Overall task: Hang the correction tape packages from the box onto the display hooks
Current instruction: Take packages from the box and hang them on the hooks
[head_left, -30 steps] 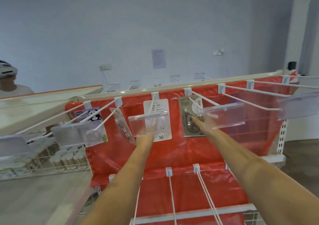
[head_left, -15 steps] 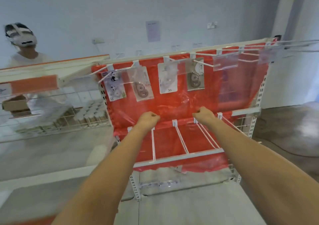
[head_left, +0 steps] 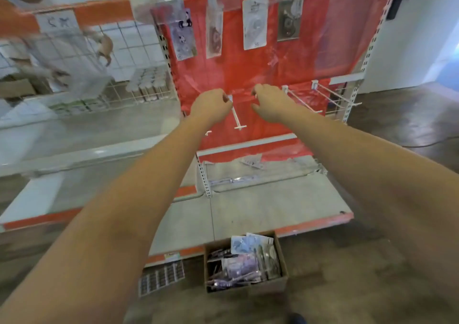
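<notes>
Both hands have come down from the top row of hooks, where they were a second ago, to the middle of the red backing: the left hand [head_left: 211, 106] and the right hand [head_left: 269, 103] hang level, near each other, fingers curled loosely and holding nothing that shows (no package in either). Nearest the camera, the box [head_left: 246, 264] sits on the floor, with many packages [head_left: 244, 261] left in it. Beyond it lies the grey shelf [head_left: 273, 204]. Further back, a lower hook [head_left: 237, 116] juts out bare between the hands. Farthest, four packages hang on the top row [head_left: 255, 23]. My reading is that one hanging is finished and the view has tipped down toward the box, so the next package must be fetched.
</notes>
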### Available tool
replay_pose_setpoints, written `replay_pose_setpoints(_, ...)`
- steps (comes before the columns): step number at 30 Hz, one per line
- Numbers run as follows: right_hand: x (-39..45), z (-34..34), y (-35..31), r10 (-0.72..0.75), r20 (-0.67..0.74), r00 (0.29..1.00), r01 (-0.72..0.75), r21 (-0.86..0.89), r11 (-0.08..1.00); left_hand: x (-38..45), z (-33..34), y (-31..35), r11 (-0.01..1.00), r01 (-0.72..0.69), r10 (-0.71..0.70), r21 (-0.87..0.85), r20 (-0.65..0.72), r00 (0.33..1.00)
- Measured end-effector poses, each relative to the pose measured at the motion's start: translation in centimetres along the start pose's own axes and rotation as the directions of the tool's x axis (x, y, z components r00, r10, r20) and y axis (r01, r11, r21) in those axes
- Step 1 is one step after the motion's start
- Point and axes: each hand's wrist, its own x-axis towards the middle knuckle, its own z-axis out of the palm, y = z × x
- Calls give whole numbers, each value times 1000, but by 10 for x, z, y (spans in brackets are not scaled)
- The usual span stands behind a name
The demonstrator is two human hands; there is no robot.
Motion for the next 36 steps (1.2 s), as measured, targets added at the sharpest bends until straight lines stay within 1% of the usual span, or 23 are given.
replay_pose_setpoints(4, -22, 42, 0, -9, 126, 992, 11, -11, 1000, -25, 42, -27, 988, -21, 15, 152, 38, 999)
replay_pose_setpoints(10, -50, 133, 20, 17, 331, 944, -11, -18, 1000, -61, 134, -77, 976, 11, -42, 216, 139, 989)
replay_pose_setpoints(12, -61, 173, 32, 48, 391, 919, -43, -22, 999, -75, 170, -91, 977, 22, -60, 214, 174, 983)
replay_pose_setpoints(17, -101, 283, 66, 74, 549, 833, -69, -30, 997, -116, 273, -125, 996, 46, -67, 80, 278, 958)
replay_pose_setpoints(21, -137, 373, 94, 112, 627, 771, -107, -46, 993, -146, 357, -155, 993, 58, -93, 106, 363, 927)
replay_pose_setpoints(25, -169, 476, 124, 132, 683, 718, -105, -81, 991, -170, 455, -192, 989, 65, -116, 135, 411, 904)
replay_pose_setpoints(29, -189, 575, 151, 209, 722, 659, -184, -115, 976, -185, 549, -223, 987, 100, -147, 129, 428, 892)
replay_pose_setpoints(33, -209, 653, 173, 200, 736, 647, -163, -122, 979, -188, 625, -244, 976, 166, -211, 143, 418, 884)
replay_pose_setpoints(34, -213, 669, 178, 198, 730, 655, -158, -124, 980, -186, 641, -248, 976, 158, -208, 153, 406, 890)
replay_pose_setpoints(36, -219, 698, 189, 200, 692, 693, -149, -134, 980, -181, 668, -253, 981, 91, -149, 169, 378, 914)
